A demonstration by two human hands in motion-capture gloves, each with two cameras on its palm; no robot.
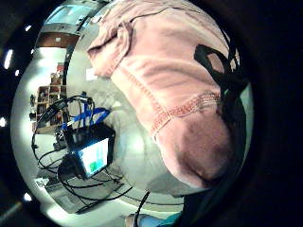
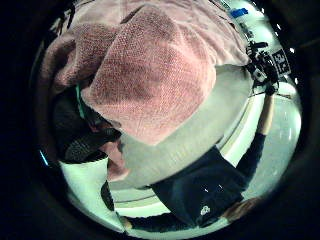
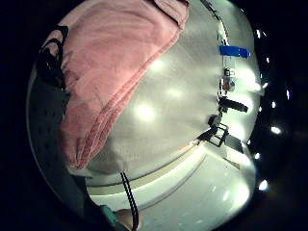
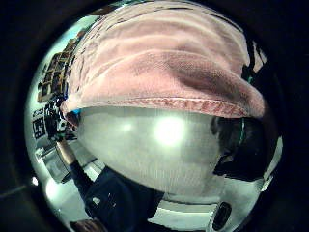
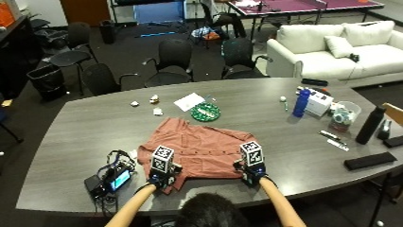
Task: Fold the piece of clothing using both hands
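Gripping shirt (image 5: 200,150) hem, hands' fingers hidden, left (image 5: 161,176); right (image 5: 252,174)

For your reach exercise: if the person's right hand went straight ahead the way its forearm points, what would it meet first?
Probably more of the reddish shirt that the right hand already grips; depth is unclear.

- No words, brand names, numbers or signs can be read in any of the views.
- The small device (image 5: 112,180) on the table (image 5: 75,137) by the left hand has a lit screen (image 1: 93,157), but nothing on it can be made out.
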